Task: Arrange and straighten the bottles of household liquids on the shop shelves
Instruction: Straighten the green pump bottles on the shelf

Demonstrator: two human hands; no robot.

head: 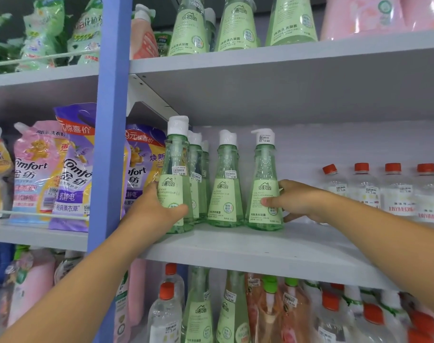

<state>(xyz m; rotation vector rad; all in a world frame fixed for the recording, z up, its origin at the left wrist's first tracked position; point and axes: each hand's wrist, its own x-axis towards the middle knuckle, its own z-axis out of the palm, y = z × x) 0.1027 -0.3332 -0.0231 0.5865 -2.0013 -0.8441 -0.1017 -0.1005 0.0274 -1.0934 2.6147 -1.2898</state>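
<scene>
Green pump bottles with white caps stand upright on the middle shelf (260, 246). My left hand (154, 211) grips the lower body of the leftmost green bottle (175, 169), thumb across its label. My right hand (297, 199) holds the rightmost green bottle (264, 179) from its right side, thumb on the label. Between them stands a third green bottle (226, 184), untouched. Two more green bottles (196, 169) stand behind the leftmost one, mostly hidden.
Clear bottles with red caps (394, 191) line the shelf to the right. Comfort refill pouches (70, 169) hang left of the blue upright (112, 120). More green bottles (235, 23) stand on the shelf above; mixed bottles (201, 310) fill the shelf below.
</scene>
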